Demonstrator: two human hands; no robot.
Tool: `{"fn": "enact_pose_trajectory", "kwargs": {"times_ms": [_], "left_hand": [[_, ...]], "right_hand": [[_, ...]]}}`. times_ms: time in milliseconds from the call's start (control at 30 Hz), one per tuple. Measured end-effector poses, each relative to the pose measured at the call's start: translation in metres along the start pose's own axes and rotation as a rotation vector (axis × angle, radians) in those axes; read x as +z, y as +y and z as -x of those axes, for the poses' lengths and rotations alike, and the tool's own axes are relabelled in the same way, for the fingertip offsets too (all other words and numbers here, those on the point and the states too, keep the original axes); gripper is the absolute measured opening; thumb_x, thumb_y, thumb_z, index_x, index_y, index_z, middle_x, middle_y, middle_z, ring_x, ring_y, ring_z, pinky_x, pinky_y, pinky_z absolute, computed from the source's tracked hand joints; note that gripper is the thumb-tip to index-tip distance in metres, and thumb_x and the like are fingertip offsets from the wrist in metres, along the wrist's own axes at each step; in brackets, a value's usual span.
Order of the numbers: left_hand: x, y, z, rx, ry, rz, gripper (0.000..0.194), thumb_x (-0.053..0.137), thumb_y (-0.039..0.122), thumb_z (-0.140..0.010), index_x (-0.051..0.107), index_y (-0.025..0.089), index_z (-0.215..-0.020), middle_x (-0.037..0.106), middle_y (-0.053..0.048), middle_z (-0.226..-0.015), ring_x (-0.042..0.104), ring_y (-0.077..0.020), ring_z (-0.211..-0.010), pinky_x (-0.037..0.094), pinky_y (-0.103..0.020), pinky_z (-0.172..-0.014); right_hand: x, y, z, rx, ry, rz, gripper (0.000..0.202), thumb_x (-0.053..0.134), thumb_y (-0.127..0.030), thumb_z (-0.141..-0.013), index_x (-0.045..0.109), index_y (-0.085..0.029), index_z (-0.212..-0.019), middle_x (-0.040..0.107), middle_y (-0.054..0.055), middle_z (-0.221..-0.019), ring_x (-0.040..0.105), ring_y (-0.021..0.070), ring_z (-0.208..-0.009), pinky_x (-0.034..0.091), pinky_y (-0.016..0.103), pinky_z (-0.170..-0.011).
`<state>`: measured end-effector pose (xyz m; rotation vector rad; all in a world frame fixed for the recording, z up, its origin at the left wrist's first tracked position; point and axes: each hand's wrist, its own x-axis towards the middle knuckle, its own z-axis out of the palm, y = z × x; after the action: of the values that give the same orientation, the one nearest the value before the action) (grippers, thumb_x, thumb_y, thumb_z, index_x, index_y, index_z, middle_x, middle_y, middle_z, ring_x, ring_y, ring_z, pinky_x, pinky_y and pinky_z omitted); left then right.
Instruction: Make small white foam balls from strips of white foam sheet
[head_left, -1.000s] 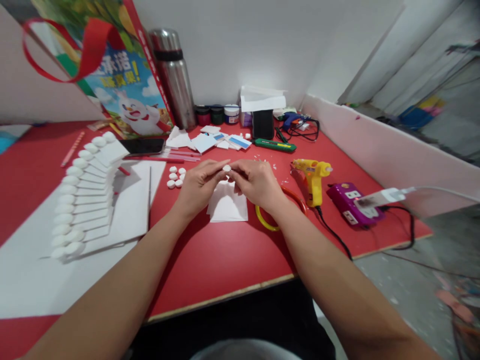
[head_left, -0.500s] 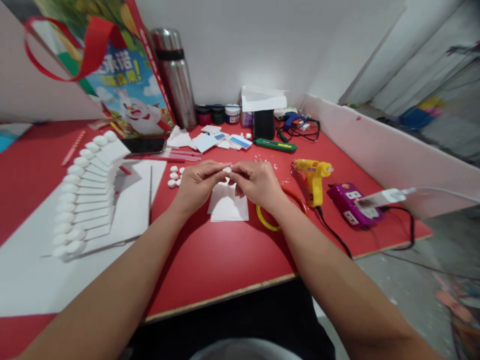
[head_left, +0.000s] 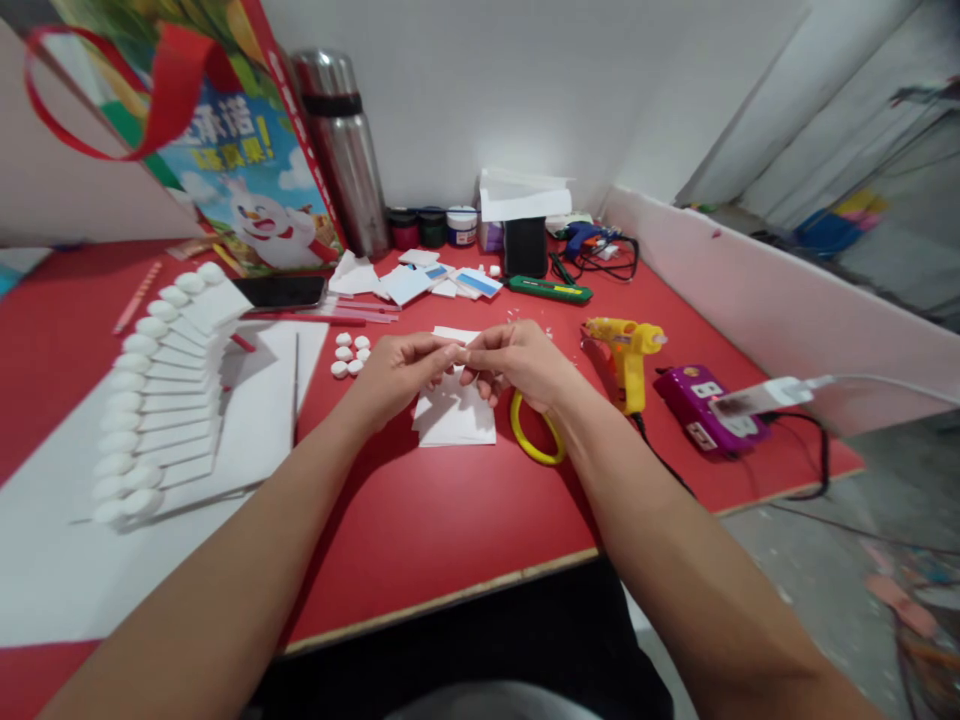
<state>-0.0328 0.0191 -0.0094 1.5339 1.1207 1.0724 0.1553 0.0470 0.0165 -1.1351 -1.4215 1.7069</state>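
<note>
My left hand [head_left: 401, 375] and my right hand [head_left: 517, 365] meet fingertip to fingertip above a small stack of white paper or card [head_left: 457, 425]. Both are closed in a pinch, thumbs against forefingers. Whatever sits between the fingertips is hidden now. Beside my left hand lie several small round white pieces [head_left: 343, 353] on the red table. A yellow ring of tape [head_left: 525, 440] rests by my right wrist, partly covered by it. To the left stands a curved, stair-like white model [head_left: 176, 400] edged with round white pieces, on a white sheet.
A yellow glue gun [head_left: 626, 350] and a purple power strip [head_left: 709, 405] with cords are at the right. Farther back are a green cutter knife [head_left: 550, 290], card scraps [head_left: 409, 285], paint jars [head_left: 433, 228], a steel flask [head_left: 349, 160], a phone [head_left: 281, 292] and a printed bag [head_left: 262, 190].
The small white piece seen between my fingertips is now hidden. My hands have dropped slightly and turned, with the right fingers curled lower. The view has shifted a little.
</note>
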Motion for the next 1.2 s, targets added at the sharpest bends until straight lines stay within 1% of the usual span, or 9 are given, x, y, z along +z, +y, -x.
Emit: {"fn": "enact_pose_trajectory", "kwargs": {"times_ms": [133, 267, 400, 567, 767, 867, 1067, 1133, 1200], "left_hand": [[0.005, 0.002, 0.0, 0.05, 0.001, -0.093, 0.026, 0.073, 0.04, -0.084, 0.079, 0.017, -0.095, 0.073, -0.006, -0.083, 0.056, -0.0142, -0.065, 0.043, -0.028, -0.062], [0.008, 0.003, 0.0, 0.019, 0.03, -0.111, 0.026, 0.071, 0.036, -0.085, 0.079, 0.016, -0.098, 0.073, -0.005, -0.083, 0.056, -0.0131, -0.065, 0.045, -0.027, -0.065], [0.006, 0.004, -0.001, 0.031, 0.023, -0.148, 0.025, 0.068, 0.036, -0.087, 0.08, 0.016, -0.097, 0.074, -0.005, -0.086, 0.06, -0.0144, -0.069, 0.046, -0.027, -0.068], [0.003, 0.001, -0.001, 0.049, 0.024, -0.164, 0.025, 0.068, 0.035, -0.088, 0.079, 0.017, -0.101, 0.074, -0.006, -0.092, 0.064, -0.0165, -0.075, 0.047, -0.027, -0.069], [0.008, -0.002, 0.001, 0.108, 0.088, -0.164, 0.025, 0.067, 0.038, -0.09, 0.077, 0.017, -0.1, 0.075, -0.006, -0.088, 0.066, -0.0176, -0.078, 0.048, -0.028, -0.072], [0.01, -0.003, 0.0, 0.053, 0.106, -0.061, 0.024, 0.069, 0.038, -0.089, 0.078, 0.016, -0.094, 0.073, -0.005, -0.079, 0.063, -0.0154, -0.07, 0.046, -0.027, -0.066], [0.016, -0.005, -0.005, -0.16, 0.152, 0.467, 0.019, 0.08, 0.03, -0.076, 0.078, 0.013, -0.085, 0.072, -0.005, -0.076, 0.06, -0.0103, -0.065, 0.048, -0.023, -0.067], [0.017, -0.006, -0.006, -0.175, 0.164, 0.531, 0.02, 0.082, 0.029, -0.073, 0.078, 0.013, -0.084, 0.072, -0.005, -0.077, 0.059, -0.0095, -0.065, 0.048, -0.022, -0.067], [0.017, -0.007, -0.006, -0.176, 0.17, 0.533, 0.02, 0.083, 0.029, -0.073, 0.078, 0.012, -0.083, 0.071, -0.005, -0.075, 0.059, -0.0093, -0.064, 0.047, -0.022, -0.065]], "right_hand": [[0.0, -0.001, 0.001, -0.012, 0.004, 0.042, 0.018, 0.083, -0.023, -0.071, 0.071, -0.01, -0.065, 0.07, 0.006, -0.058, 0.055, 0.0095, -0.037, 0.047, 0.02, -0.032], [-0.002, -0.003, 0.002, -0.015, -0.001, 0.084, 0.03, 0.087, -0.034, -0.069, 0.069, -0.011, -0.063, 0.067, 0.004, -0.052, 0.054, 0.0086, -0.036, 0.047, 0.019, -0.033], [-0.003, -0.004, 0.002, -0.018, -0.017, 0.143, 0.033, 0.086, -0.039, -0.071, 0.069, -0.011, -0.064, 0.062, 0.001, -0.045, 0.053, 0.008, -0.034, 0.046, 0.018, -0.033], [-0.004, 0.0, -0.002, -0.092, -0.032, 0.219, 0.03, 0.082, -0.039, -0.076, 0.071, -0.012, -0.068, 0.068, 0.002, -0.056, 0.057, 0.0085, -0.037, 0.049, 0.019, -0.037], [-0.004, 0.01, -0.007, -0.205, -0.023, 0.302, 0.021, 0.065, -0.027, -0.087, 0.068, -0.014, -0.07, 0.072, 0.004, -0.068, 0.059, 0.0088, -0.041, 0.05, 0.02, -0.038], [-0.003, 0.011, -0.008, -0.227, 0.012, 0.359, 0.021, 0.06, -0.026, -0.088, 0.068, -0.014, -0.072, 0.07, 0.003, -0.063, 0.058, 0.0088, -0.039, 0.047, 0.019, -0.038], [-0.002, 0.008, -0.005, -0.341, 0.1, 0.507, 0.02, 0.058, -0.026, -0.088, 0.069, -0.015, -0.074, 0.068, 0.001, -0.059, 0.06, 0.0091, -0.04, 0.045, 0.018, -0.04], [-0.002, 0.007, -0.005, -0.34, 0.108, 0.525, 0.019, 0.058, -0.024, -0.087, 0.068, -0.015, -0.073, 0.068, 0.001, -0.059, 0.059, 0.0084, -0.041, 0.045, 0.017, -0.041], [-0.002, 0.006, -0.006, -0.27, 0.107, 0.421, 0.02, 0.059, -0.027, -0.087, 0.067, -0.015, -0.072, 0.07, 0.002, -0.063, 0.059, 0.0084, -0.041, 0.046, 0.018, -0.04]]}}
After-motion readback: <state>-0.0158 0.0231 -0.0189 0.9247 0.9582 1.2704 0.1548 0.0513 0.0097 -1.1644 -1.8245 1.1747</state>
